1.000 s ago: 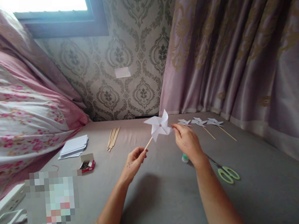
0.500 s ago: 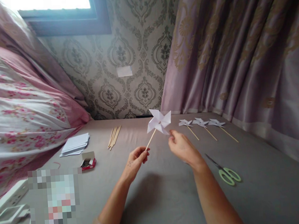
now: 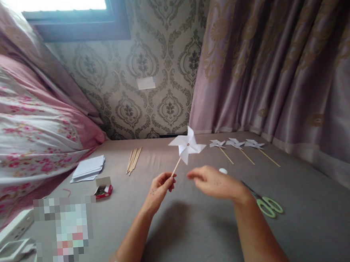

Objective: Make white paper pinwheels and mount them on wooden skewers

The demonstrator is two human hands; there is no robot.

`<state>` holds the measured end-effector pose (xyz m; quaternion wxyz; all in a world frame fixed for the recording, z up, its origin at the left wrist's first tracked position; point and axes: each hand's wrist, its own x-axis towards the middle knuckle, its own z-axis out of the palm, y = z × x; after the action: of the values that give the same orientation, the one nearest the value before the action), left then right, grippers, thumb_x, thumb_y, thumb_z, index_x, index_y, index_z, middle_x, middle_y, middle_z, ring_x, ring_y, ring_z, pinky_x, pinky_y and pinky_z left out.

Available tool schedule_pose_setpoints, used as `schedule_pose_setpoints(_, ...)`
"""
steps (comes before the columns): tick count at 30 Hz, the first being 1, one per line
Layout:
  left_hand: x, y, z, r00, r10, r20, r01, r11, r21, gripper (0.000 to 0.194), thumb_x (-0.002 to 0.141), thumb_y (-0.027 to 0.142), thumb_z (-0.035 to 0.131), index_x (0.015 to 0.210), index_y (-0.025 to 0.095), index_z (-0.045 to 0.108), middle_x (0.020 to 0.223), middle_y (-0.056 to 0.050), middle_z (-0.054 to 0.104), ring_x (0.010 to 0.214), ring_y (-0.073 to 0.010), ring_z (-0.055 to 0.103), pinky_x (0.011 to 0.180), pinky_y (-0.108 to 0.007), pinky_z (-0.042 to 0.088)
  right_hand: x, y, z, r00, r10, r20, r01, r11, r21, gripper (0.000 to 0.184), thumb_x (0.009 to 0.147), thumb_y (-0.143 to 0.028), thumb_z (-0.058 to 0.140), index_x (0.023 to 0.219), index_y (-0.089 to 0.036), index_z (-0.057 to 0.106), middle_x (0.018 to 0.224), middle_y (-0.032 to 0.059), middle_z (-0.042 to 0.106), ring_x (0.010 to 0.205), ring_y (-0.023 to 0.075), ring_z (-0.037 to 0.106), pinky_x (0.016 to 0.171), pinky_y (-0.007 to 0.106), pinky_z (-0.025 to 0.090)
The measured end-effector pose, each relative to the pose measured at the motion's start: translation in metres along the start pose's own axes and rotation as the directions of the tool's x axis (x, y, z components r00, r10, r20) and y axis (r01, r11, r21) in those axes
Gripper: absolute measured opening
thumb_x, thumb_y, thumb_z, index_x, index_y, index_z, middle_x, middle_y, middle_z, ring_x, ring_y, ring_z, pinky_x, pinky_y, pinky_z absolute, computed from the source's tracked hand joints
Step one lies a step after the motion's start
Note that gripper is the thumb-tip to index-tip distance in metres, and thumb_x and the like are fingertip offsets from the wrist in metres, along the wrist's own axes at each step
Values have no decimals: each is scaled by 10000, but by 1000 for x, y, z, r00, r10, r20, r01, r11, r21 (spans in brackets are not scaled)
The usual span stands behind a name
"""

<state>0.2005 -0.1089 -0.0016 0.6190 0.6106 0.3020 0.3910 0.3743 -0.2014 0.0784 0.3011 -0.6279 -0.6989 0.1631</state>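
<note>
A white paper pinwheel with a pin at its centre stands tilted in the air on a thin wooden stick. My left hand is closed round the lower part of that stick, thumb on top. Just below and right of the paper blades, my right hand is apart from the pinwheel, its fingers stretched out to the left and holding nothing. Behind its knuckles a small white round thing partly shows.
Several wooden sticks, a stack of white paper and a small red box lie left. At right are three more pinwheels and green-handled scissors. A power strip lies near left, beside a blurred-out patch.
The pinwheel's blades have turned on the stick. My right hand has moved down from the blades and its fingers have stretched out. My left hand stays in place.
</note>
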Motion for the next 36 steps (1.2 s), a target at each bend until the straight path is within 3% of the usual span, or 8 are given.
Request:
schedule_pose_setpoints(3,0,0,-1,1000,10,0,-10,1000,-5,372,729,450,661,895,117,653,704,-15,574,594,-96,476,571,-234,376,-9,-11,-1,924,-159,348,110,981,158,292,767,-163,515,970,-234,712,792,-5,739,666,148,669,615,225,502)
schedule_pose_setpoints(9,-1,1,2,1000,-2,14,2,1000,-5,381,717,464,669,880,120,658,696,-18,578,590,-98,475,566,-236,373,13,8,-7,761,146,-632,-156,987,41,430,755,-108,454,1153,-116,616,1131,142,665,1007,233,631,801,331,503)
schedule_pose_setpoints(15,-1,0,2,1000,-3,7,3,1000,-17,377,721,456,669,890,119,653,695,-11,572,594,-96,476,571,-232,371,0,-4,0,914,-172,368,80,965,251,310,745,-140,501,960,-197,717,830,13,742,717,165,678,638,246,515)
schedule_pose_setpoints(18,0,-1,1,1000,-1,6,1,1000,-11,372,721,453,668,883,117,653,691,-12,570,591,-97,474,569,-232,369,3,-4,-2,985,-44,-167,80,973,216,287,806,-193,464,976,-193,694,888,41,731,738,170,666,656,277,525)
schedule_pose_setpoints(23,-2,2,3,998,-43,56,43,999,-6,356,711,437,676,863,115,661,691,-14,572,585,-94,472,555,-228,358,24,27,-10,661,-164,-732,-26,970,-240,596,697,-11,396,1267,-128,528,1323,138,544,1249,252,456,1031,441,371)
schedule_pose_setpoints(29,-2,2,1,999,-30,13,30,999,-11,348,714,430,673,862,116,666,681,-16,568,580,-95,469,550,-229,354,5,23,-10,983,67,-171,-105,967,-230,421,716,-36,415,1021,-147,684,1021,125,706,1010,264,625,893,415,467)
schedule_pose_setpoints(32,0,-2,-1,1000,-15,2,15,1000,-14,370,715,443,670,882,113,664,690,-17,570,582,-96,472,550,-230,354,-6,7,-11,901,-55,430,-8,990,143,370,736,-81,447,989,-189,694,827,36,735,709,166,674,668,279,528)
schedule_pose_setpoints(36,1,-3,0,999,-33,18,33,999,-10,368,711,440,671,883,115,665,700,-15,579,587,-95,476,552,-226,352,4,8,-16,976,-14,-217,61,976,210,294,798,-152,439,968,-168,678,881,63,718,804,177,666,714,298,530)
